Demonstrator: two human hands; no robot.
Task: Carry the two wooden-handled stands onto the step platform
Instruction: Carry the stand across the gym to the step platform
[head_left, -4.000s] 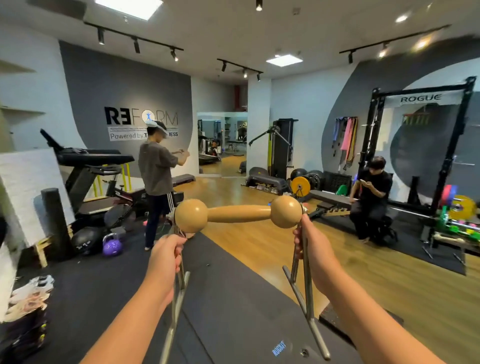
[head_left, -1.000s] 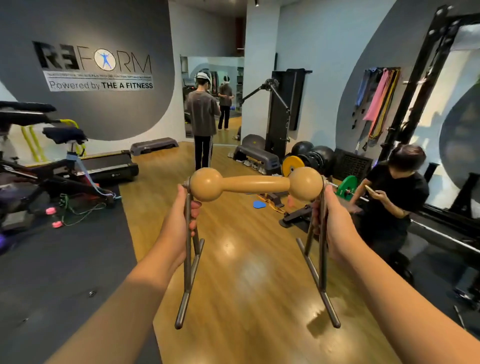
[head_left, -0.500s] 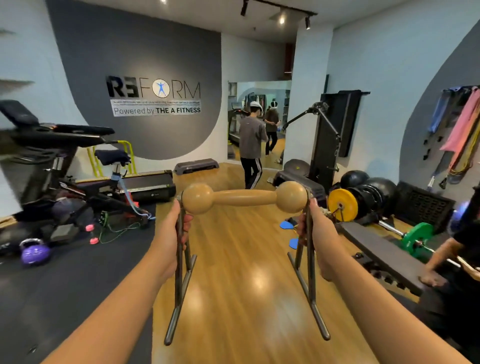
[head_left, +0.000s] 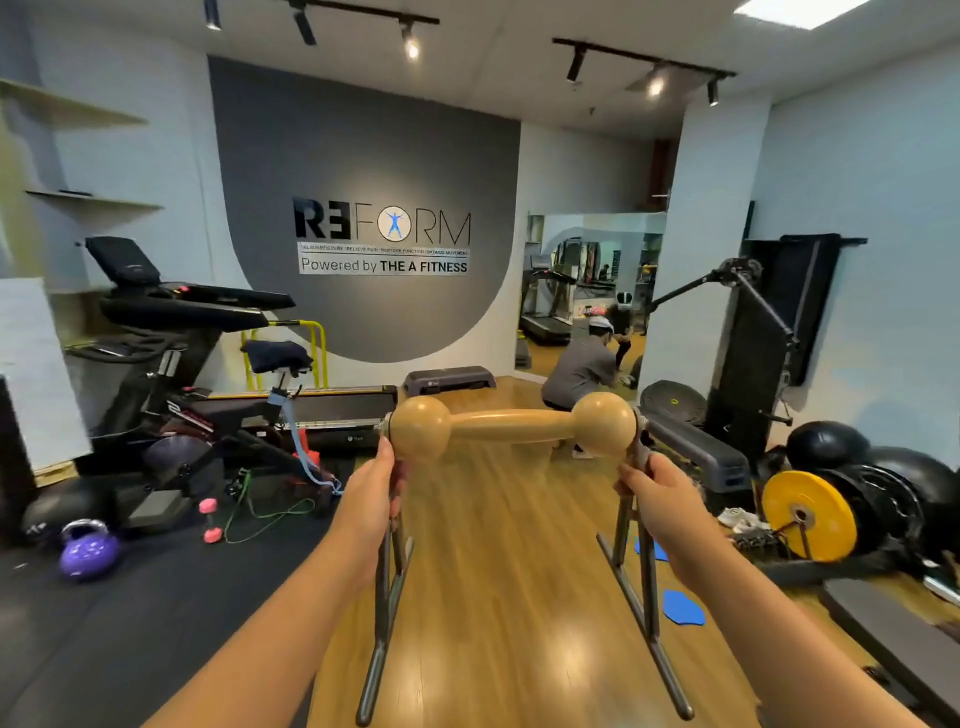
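I hold a stand with a pale wooden handle (head_left: 511, 423) and grey metal legs level at chest height in front of me. My left hand (head_left: 371, 499) grips the left metal upright just under the handle's knob. Around the right upright, my right hand (head_left: 657, 493) is curled the same way. The legs hang free above the wooden floor. I see one wooden handle; whether a second stand lies behind it I cannot tell. A dark grey step platform (head_left: 449, 379) sits on the floor by the far wall, straight ahead beyond the handle.
A person (head_left: 582, 374) squats on the wooden floor ahead right, near the mirror. An exercise bike (head_left: 218, 415), treadmill and purple kettlebell (head_left: 88, 551) crowd the black mat at left. A bench (head_left: 696, 452), a yellow weight plate (head_left: 808, 514) and balls line the right side.
The stand stays in both hands at the same height. The view has swung left and lifted, bringing the step platform into line ahead. The person ahead has dropped from standing into a squat.
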